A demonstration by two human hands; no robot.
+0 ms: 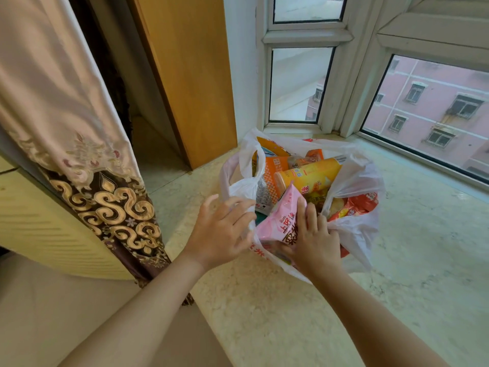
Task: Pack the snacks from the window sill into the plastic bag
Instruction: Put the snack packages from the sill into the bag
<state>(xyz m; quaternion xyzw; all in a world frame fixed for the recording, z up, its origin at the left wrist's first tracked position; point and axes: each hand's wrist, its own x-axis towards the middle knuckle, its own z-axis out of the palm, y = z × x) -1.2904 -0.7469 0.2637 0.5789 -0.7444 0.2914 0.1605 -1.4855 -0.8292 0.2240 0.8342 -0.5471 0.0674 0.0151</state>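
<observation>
2 bare forearms enter from the lower edge, each ending in a hand: the left hand (221,231) and the right hand (315,241). No sleeve, glove, watch, ring or bracelet is worn on either. The fingernails are short and unpainted where they show.
</observation>
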